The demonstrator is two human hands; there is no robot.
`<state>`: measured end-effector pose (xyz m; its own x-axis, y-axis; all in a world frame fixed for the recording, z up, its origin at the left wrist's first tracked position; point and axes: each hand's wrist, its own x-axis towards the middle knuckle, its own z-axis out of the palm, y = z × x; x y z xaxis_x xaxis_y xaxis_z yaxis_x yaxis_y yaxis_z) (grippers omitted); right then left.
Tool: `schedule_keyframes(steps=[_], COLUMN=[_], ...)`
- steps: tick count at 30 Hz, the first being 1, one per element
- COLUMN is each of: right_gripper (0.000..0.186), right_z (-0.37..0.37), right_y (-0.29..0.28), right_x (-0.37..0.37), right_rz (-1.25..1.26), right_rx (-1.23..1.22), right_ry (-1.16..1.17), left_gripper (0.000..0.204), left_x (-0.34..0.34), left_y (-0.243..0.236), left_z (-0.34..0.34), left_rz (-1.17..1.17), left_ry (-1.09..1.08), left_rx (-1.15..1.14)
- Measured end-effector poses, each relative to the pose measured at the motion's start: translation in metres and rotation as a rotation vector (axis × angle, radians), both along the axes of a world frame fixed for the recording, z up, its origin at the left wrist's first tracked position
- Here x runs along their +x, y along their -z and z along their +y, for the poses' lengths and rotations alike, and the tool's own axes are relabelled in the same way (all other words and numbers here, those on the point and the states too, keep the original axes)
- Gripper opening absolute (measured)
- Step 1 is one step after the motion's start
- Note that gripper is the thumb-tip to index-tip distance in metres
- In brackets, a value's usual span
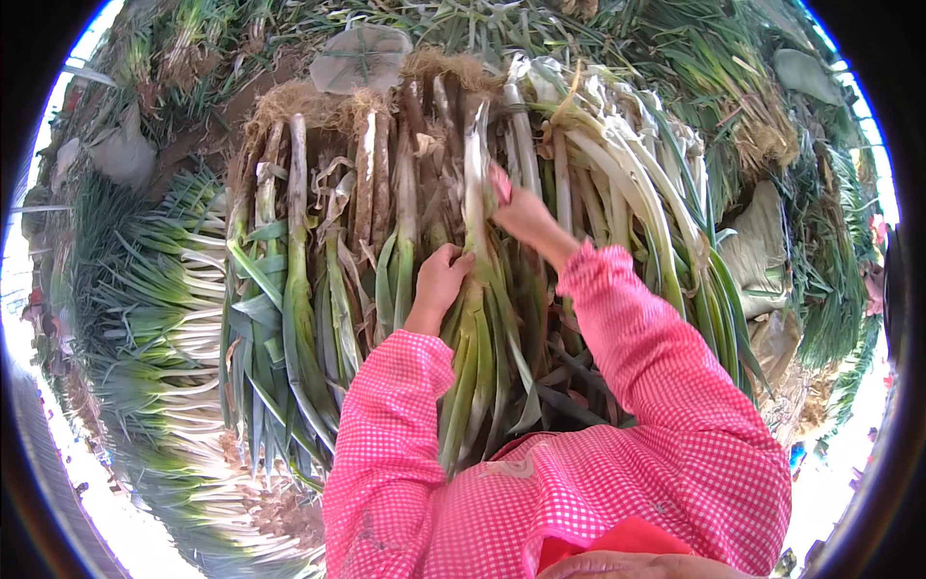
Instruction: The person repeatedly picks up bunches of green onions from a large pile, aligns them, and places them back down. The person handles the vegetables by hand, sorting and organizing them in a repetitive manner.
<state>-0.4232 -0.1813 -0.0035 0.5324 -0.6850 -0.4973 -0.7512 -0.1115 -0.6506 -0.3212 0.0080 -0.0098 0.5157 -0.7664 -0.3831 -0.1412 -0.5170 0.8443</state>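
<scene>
My left hand [443,282] is closed around a leek [476,179] where its pale stalk turns to green leaves. The leek's white end points away from me, and its leaves hang down toward my front. Just right of the stalk, my right hand [529,220] is closed on a small red object [500,183], perhaps a tool handle; its far end cannot be made out. Under and around both hands lie unpeeled leeks [297,193] with brown, soiled skins and root tufts [289,104] at the far end.
Right of my hands, a pile of whiter leeks [627,169] droops toward me. On the left runs a long row of cleaned leeks [198,333]. Beyond the roots sits a pale rounded bundle [361,60]. More green bunches [690,58] and pale sacks [757,241] surround the heap.
</scene>
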Motion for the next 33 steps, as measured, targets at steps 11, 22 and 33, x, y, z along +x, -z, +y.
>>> schedule_keyframes(steps=[11,22,33], right_gripper=[0.039,0.022,0.045], right_z=[0.057,0.064,0.090], right_y=[-0.065,-0.084,-0.090], right_x=[-0.055,-0.103,-0.196], right_rz=[-0.115,-0.202,-0.140], right_rx=[-0.107,0.194,0.131], right_ry=[-0.177,0.178,0.194], left_gripper=[0.024,0.015,0.042], left_x=[-0.009,-0.030,-0.015], left_y=[0.015,-0.094,-0.199], left_z=[0.003,-0.005,-0.127], left_rz=[-0.022,0.849,0.986], left_ry=[-0.133,-0.460,-0.192], left_rx=[-0.081,-0.305,-0.958])
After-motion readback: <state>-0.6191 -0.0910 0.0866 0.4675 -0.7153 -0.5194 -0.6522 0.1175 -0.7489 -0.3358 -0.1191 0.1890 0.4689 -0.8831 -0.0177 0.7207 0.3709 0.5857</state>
